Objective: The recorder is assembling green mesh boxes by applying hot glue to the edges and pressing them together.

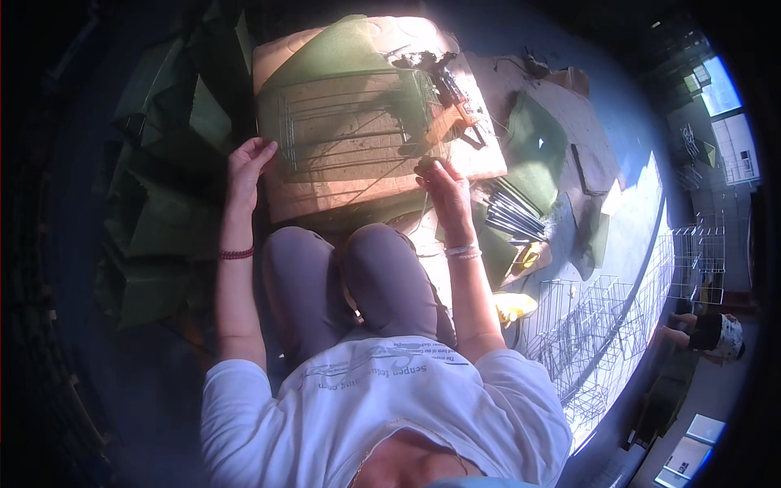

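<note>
A thin, see-through green mesh sheet (338, 167) lies over a wire frame (346, 110) on a padded, tan-topped work surface (370, 193) in front of my knees. My left hand (247, 167) pinches the left edge of the mesh between thumb and fingertips. At the lower right corner my right hand (447, 185) has its fingers closed on the mesh edge. Just beyond that hand rests a hand tool with orange handles (446, 122), its dark end pointing away. More green cloth (342, 50) is spread across the far side of the surface.
Folded green fabric pieces (175, 195) are heaped at my left. To the right are a green sheet (533, 146), a bundle of metal rods (514, 213) and a yellow item (514, 307). Wire racks (582, 342) stand farther right, and another person (712, 335) is at the far right.
</note>
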The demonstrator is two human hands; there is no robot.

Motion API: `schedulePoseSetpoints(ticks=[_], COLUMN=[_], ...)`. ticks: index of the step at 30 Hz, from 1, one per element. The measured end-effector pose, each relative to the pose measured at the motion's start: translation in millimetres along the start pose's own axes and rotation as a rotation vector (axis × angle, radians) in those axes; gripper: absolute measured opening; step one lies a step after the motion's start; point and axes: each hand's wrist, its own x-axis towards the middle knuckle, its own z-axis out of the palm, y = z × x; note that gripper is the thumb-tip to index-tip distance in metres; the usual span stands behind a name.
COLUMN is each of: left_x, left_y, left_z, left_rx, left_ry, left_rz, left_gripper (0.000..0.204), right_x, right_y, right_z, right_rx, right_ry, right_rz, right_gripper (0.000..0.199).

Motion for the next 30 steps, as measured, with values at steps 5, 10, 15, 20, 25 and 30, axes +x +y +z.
schedulePoseSetpoints(ticks=[5, 10, 15, 20, 25, 30], left_x=[4, 7, 10, 15, 30, 34], left_y=[5, 2, 5, 16, 20, 3], left_z=[4, -2, 1, 6, 5, 5], left_rx=[0.002, 0.019, 0.003, 0.015, 0.022, 0.018], left_ry=[-0.028, -0.030, -0.031, -0.028, -0.032, -0.008], left_rz=[0.021, 0.020, 0.006, 0.018, 0.025, -0.033], left_gripper=[0.005, 0.005, 0.004, 0.004, 0.004, 0.009], right_x=[-6, 11, 42, 62, 58, 54], right_y=[-38, -55, -59, -51, -52, -38], right_z=[-25, -30, 25, 7, 15, 1], right_rx=[-0.215, -0.695, -0.821, -0.891, -0.628, -0.535], right_ry=[-0.016, 0.301, 0.031, -0.102, -0.013, 0.003], right_rz=[0.071, -0.497, -0.408, -0.276, -0.327, -0.197], right_gripper=[0.029, 0.022, 0.023, 0.018, 0.013, 0.012])
